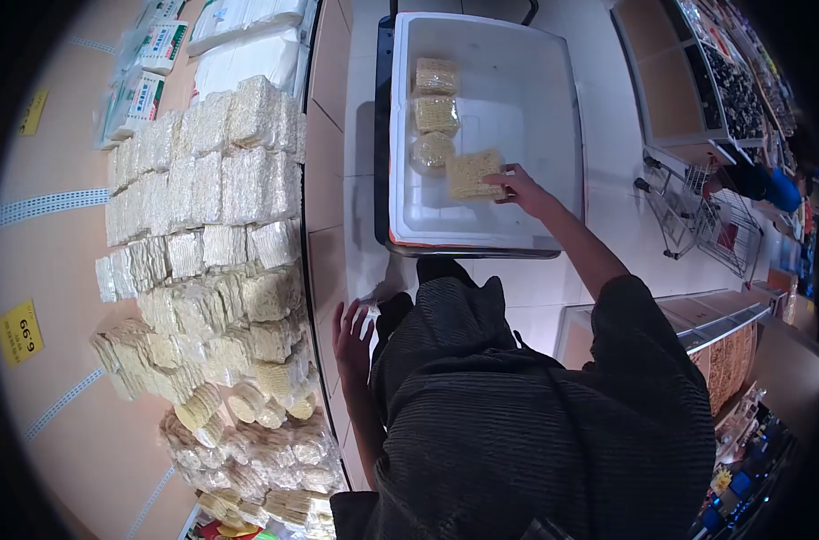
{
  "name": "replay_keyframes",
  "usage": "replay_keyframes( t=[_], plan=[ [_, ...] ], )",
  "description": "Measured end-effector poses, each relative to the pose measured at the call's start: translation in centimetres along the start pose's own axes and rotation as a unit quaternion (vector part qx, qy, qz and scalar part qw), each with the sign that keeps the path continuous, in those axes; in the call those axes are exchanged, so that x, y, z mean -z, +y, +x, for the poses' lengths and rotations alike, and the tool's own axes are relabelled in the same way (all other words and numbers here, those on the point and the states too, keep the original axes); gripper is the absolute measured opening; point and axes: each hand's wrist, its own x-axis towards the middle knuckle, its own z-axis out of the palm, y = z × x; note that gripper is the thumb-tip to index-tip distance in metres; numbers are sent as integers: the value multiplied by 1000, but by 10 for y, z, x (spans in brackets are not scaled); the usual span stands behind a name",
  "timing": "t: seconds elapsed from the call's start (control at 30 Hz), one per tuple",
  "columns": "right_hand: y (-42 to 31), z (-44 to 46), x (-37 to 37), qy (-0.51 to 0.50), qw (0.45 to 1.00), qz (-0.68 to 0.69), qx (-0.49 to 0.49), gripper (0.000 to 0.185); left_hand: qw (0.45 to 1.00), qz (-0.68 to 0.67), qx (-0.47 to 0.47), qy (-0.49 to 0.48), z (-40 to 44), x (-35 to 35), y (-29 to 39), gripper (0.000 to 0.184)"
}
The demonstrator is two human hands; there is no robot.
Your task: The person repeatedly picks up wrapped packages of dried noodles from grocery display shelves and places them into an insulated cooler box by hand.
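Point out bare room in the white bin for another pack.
Free: white bin floor right of the three-pack column, above the right hand in frame. Crowded: left side along that column, out to the held pack.

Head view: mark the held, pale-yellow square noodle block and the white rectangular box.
Pale-yellow square noodle block point(470, 176): head view, middle of its upper face.
White rectangular box point(517, 99): head view, bare inner floor.

Dark ribbed top — loose, finely lined, wide sleeves, bare forearms, bare fingers
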Motion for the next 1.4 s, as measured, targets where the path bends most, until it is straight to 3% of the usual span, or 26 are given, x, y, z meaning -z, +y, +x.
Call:
replay_keyframes(
  t=[0.07,0.17,0.37,0.47,0.57,0.63,0.73,0.97,1.1,1.23,1.33,1.4],
  plan=[
    [26,30,-1,-49,997,13,-65,72,1000,-3,5,25,-11,5,-4,65],
    [64,69,-18,-84,987,75,-111,50,996,-55,7,72,-23,15,-16,69],
    [116,137,-39,-177,972,81,-131,63,987,-116,-10,110,-43,27,-44,72],
    [119,135,-53,-147,974,114,-126,78,984,-136,-11,115,-52,34,-58,71],
    [123,135,-58,-185,959,176,-126,91,984,-126,-11,129,-59,26,-64,70],
    [124,142,-49,-227,962,87,-128,88,981,-129,-14,143,-62,32,-66,69],
    [113,140,-47,-209,962,59,-166,90,976,-161,-26,142,-67,35,-64,69],
    [116,140,-32,-212,966,15,-148,64,961,-201,-66,176,-81,48,-46,66],
    [98,115,-41,-151,976,-62,-142,55,950,-221,-104,192,-96,72,-35,65],
    [62,102,-40,-80,969,-164,-169,50,944,-130,-135,270,-119,102,-9,50],
    [16,60,-87,109,973,-204,-14,47,921,-132,-185,315,-138,130,14,43],
    [-22,18,-142,188,941,-230,165,47,908,-147,-208,333,-152,153,27,42]
  ],
)
